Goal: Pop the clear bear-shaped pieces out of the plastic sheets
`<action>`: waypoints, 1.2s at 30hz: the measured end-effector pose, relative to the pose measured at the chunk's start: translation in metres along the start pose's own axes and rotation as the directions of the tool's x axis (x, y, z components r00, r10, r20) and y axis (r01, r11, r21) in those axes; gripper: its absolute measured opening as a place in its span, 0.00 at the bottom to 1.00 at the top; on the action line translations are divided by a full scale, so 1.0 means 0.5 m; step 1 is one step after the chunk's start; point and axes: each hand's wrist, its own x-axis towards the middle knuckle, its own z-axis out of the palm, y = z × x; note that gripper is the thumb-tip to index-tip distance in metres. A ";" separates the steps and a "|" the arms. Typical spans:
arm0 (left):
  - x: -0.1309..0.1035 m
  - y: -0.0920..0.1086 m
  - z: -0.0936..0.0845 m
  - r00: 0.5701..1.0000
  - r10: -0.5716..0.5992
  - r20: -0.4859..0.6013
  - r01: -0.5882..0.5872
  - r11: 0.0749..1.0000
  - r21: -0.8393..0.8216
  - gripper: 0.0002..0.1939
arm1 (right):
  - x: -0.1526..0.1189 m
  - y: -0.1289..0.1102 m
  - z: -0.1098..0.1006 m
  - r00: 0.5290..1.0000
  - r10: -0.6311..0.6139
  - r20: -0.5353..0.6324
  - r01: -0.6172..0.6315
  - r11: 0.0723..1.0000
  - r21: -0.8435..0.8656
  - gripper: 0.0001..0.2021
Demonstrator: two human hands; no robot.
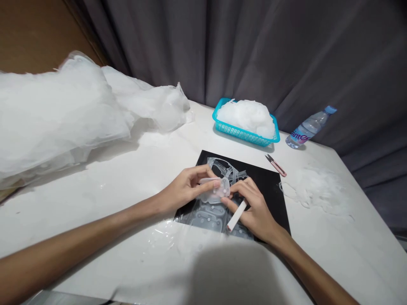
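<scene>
Over a black mat [273, 186], my left hand [195, 182] pinches a translucent, rounded plastic piece [218, 190] with small round dots. My right hand [251, 207] meets the piece's right edge with thumb and fingertips. A slim white stick-like tool [237, 216] rests in that hand, pointing down toward me; its kind is unclear. Beneath lie clear plastic sheets [208, 220] with rounded outlines and dots. Thin strips of cut plastic [233, 171] curl just beyond my fingers. Both hands are closed.
Pink-handled thread snips [276, 165] lie right of the mat, near a pile of clear scraps [321, 190]. Behind stand a turquoise basket [241, 134] of white fluffy filling and a water bottle [307, 129]. Large plastic bags [63, 114] of white material occupy the left.
</scene>
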 end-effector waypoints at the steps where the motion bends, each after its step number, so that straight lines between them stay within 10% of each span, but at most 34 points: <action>1: 0.001 0.000 -0.001 1.000 0.001 -0.001 -0.001 1.000 -0.017 0.13 | 0.000 0.000 0.000 1.000 0.000 -0.003 0.000 1.000 0.000 0.03; 36: -0.001 -0.006 -0.006 0.996 -0.053 0.065 0.062 0.988 -0.142 0.10 | -0.001 0.002 0.003 0.996 0.005 -0.087 0.001 0.998 0.066 0.03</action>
